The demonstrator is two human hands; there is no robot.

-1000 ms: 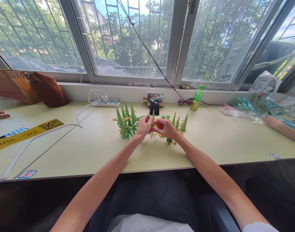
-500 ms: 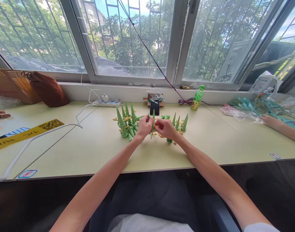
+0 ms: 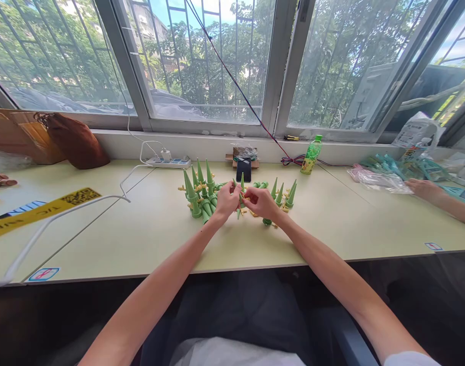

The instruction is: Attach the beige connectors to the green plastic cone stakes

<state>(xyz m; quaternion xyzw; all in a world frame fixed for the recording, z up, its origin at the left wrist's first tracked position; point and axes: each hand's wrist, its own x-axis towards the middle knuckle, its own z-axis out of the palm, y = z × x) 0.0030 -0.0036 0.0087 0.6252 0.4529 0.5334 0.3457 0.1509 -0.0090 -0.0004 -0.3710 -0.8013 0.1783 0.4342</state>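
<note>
One green piece [image 3: 242, 201], nearside of phone [image 3: 243, 170], grasped by left hand [image 3: 228, 200]; right hand [image 3: 261, 201] meets it, grip contents indiscernible. Apparent step: fitting; next move calls for steady alignment.

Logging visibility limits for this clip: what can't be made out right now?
Head view: the green piece's full shape, hidden by the left hand and right hand.
Head view: print on the bottle, too small.
Head view: the rest of the co-worker's arm, cut off by the right edge.
</note>
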